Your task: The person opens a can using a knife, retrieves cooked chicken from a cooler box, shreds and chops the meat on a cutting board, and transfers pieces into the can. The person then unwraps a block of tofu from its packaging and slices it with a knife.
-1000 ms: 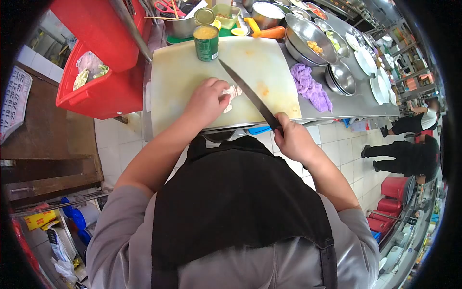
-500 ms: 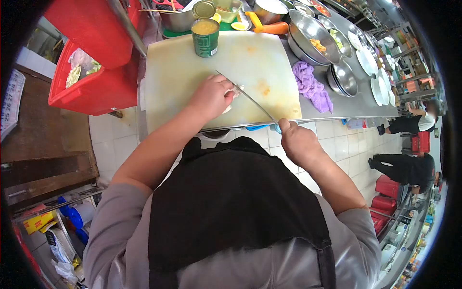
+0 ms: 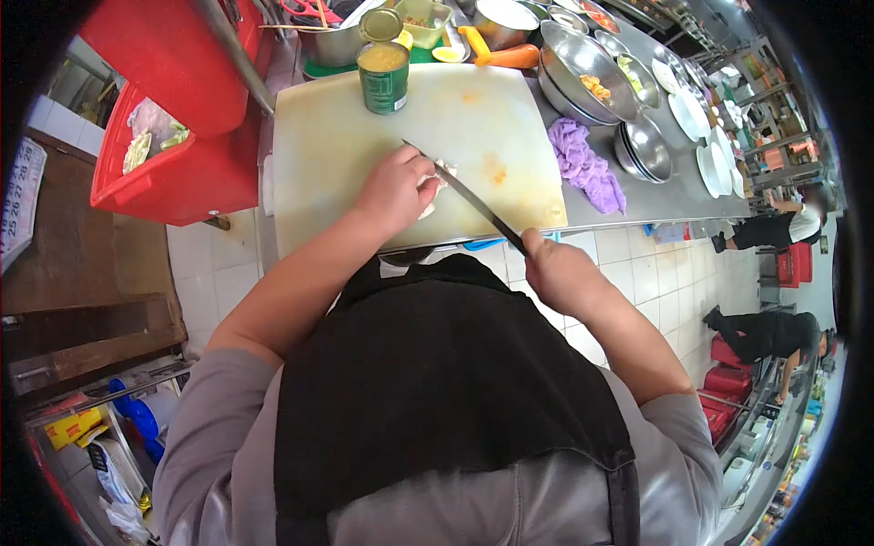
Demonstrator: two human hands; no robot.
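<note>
My right hand [image 3: 563, 271] is closed round the handle of a long knife [image 3: 482, 207] near the front edge of the pale cutting board [image 3: 337, 127]. The blade slants up and left across the board, its tip beyond the fingers of my left hand [image 3: 397, 189]. Those fingers are curled and pressed on small pale food pieces [image 3: 444, 173], partly hidden by the hand and blade. An opened green can [image 3: 384, 86] with yellowish contents and a raised lid stands at the back of the board.
A purple cloth [image 3: 585, 166] lies right of the board, beside steel bowls [image 3: 590, 71] and white plates [image 3: 689, 115]. An orange-handled tool [image 3: 508, 56] is behind the board. A red bin [image 3: 177, 173] stands at left. Two people [image 3: 774, 334] are at far right.
The knife has shifted left, closer to my left hand, and its blade has tilted back and forth. One person at far right has moved and now bends toward the shelving.
</note>
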